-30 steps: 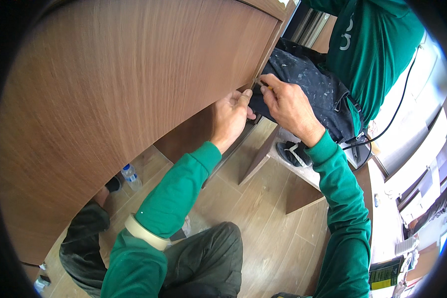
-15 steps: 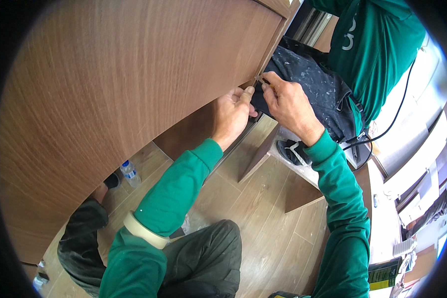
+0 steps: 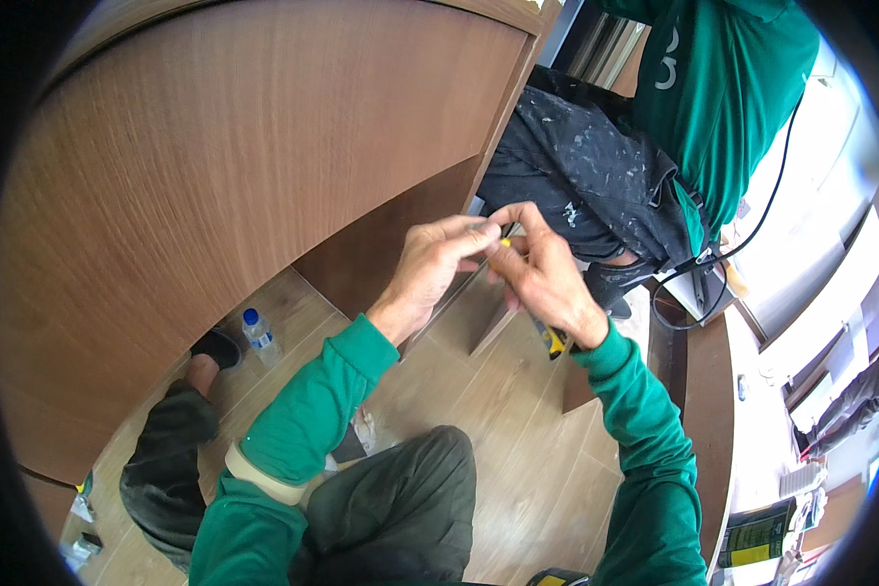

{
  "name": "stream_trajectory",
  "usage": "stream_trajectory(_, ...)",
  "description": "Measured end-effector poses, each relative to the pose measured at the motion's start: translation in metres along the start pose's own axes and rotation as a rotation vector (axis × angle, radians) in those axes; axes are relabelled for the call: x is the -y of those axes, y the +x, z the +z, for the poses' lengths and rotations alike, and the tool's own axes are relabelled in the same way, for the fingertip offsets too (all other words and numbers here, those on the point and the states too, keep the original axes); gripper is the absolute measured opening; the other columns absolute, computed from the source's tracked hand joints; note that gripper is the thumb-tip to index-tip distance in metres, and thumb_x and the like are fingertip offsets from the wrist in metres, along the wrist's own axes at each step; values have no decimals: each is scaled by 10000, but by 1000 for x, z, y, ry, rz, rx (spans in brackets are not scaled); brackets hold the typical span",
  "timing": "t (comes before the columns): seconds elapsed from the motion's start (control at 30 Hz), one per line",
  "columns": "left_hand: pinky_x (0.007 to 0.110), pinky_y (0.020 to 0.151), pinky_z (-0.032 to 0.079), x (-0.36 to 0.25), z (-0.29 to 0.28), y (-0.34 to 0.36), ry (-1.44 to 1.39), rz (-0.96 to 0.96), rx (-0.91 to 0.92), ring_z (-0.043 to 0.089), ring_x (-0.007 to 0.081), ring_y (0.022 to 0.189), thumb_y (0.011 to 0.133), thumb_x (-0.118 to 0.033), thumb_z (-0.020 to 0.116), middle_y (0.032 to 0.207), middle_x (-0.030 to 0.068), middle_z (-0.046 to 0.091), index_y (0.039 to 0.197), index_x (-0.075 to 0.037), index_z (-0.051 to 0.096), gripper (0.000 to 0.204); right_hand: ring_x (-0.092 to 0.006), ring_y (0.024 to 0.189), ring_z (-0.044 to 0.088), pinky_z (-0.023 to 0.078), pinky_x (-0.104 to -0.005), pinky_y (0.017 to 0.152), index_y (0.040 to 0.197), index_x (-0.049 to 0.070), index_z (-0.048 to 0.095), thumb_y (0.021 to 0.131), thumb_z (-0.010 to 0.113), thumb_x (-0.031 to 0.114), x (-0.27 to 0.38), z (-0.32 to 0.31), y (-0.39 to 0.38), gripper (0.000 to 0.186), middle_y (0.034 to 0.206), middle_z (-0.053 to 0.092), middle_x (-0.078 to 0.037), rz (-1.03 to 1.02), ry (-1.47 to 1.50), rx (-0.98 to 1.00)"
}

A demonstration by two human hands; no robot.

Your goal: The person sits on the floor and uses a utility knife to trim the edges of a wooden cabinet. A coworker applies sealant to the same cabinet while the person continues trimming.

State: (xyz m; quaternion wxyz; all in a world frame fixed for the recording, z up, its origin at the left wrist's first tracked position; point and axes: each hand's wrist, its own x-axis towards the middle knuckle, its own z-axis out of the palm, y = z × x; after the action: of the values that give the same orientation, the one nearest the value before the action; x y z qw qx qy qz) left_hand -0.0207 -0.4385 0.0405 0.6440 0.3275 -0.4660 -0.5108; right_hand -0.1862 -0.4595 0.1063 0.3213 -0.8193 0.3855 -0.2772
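My right hand is closed around a yellow-and-black utility knife; its handle end sticks out below the palm, and the blade cannot be made out. Fingertips of my left hand are pinched together against those of the right, by the yellow front of the knife. Whatever they pinch is too small or hidden to name. Both hands are in the air, a little below the lower corner of a brown wood-grain panel. Around my left forearm sits a cream-coloured ring, like a tape roll.
A co-worker in a green top and paint-spotted dark trousers is close beyond my hands. A black cable hangs at the right. On the wooden floor stands a water bottle, beside my foot. A white-topped counter runs along the right.
Both hands have come away from the panel's edge, down and toward me, and stay together. The knife's handle now shows below my right hand. The co-worker's leg has shifted.
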Motion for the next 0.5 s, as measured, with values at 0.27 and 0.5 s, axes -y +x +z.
stream_trajectory(0.27,294,784,559,9,-14,-2,-61,-25,-86,698,138,847,990,-219,726,943,64,735,1038,7,756,233,-175,730,694,562,-287,628,1446,15,482,1062,577,167,-37,-2,-32,424,1003,717,-154,160,610,277)
stream_trajectory(0.5,292,764,567,18,-14,-3,-144,-93,-52,708,143,868,991,-169,726,972,70,742,1065,14,750,200,-115,623,603,478,-247,547,1428,-11,516,1091,574,263,-60,12,-55,438,930,673,-74,99,570,170)
